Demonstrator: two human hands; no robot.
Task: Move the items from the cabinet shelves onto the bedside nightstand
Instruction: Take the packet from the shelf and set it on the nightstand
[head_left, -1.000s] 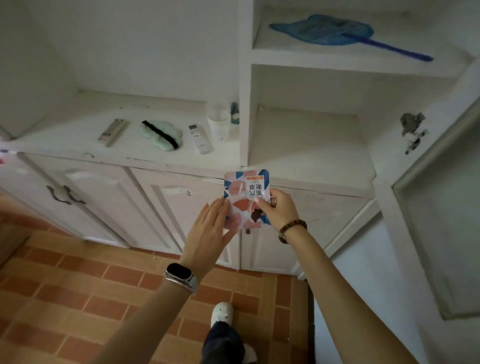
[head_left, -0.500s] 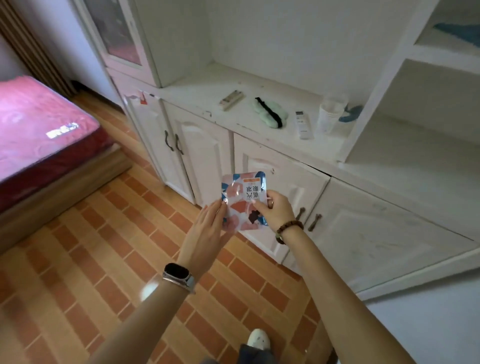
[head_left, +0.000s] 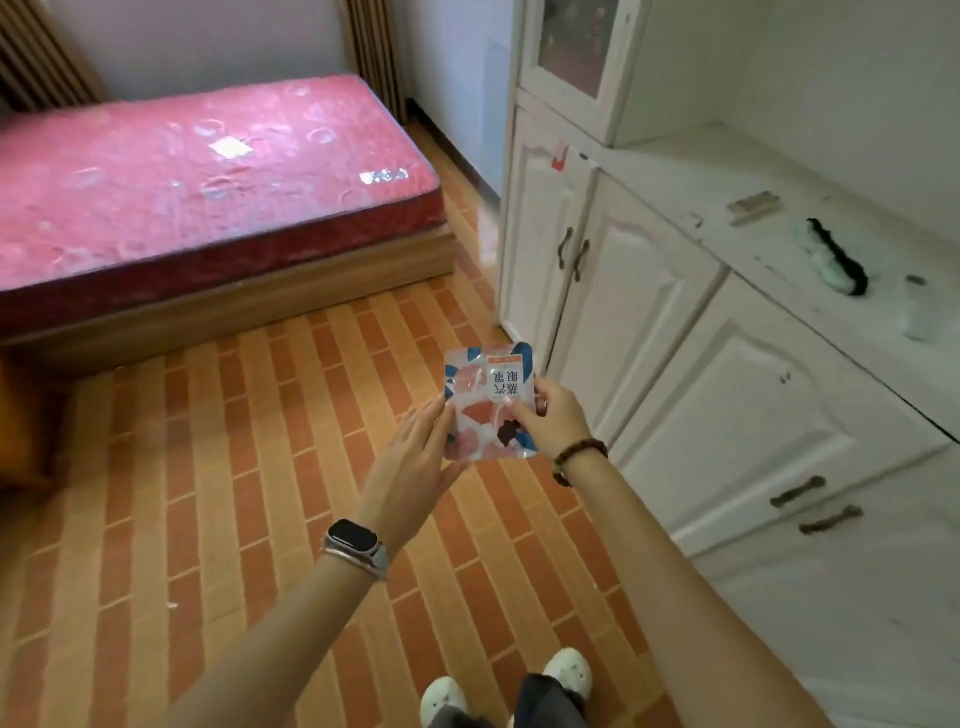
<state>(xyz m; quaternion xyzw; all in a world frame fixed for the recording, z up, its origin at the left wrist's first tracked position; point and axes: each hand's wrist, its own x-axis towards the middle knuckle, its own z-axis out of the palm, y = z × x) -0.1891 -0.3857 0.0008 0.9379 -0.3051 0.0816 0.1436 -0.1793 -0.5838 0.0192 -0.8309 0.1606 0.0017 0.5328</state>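
Two pale shoes (head_left: 569, 670) stand on the brick floor (head_left: 208, 493) at the bottom; a watch (head_left: 354, 536) is on the left wrist and a bead bracelet (head_left: 581, 451) on the right; the left hand (head_left: 410, 462) is flat with straight fingers, touching the left edge of the small packet (head_left: 478, 397); the right hand (head_left: 558, 421) pinches the packet's right side, thumb on the front (the packet is pink, white and blue, with printed words); it is up in the air over the floor, near the white cabinet (head_left: 649, 338); a green eye mask (head_left: 826, 254) with a black strap lies on the cabinet top; far off is a bed with a pink mattress (head_left: 197, 171).
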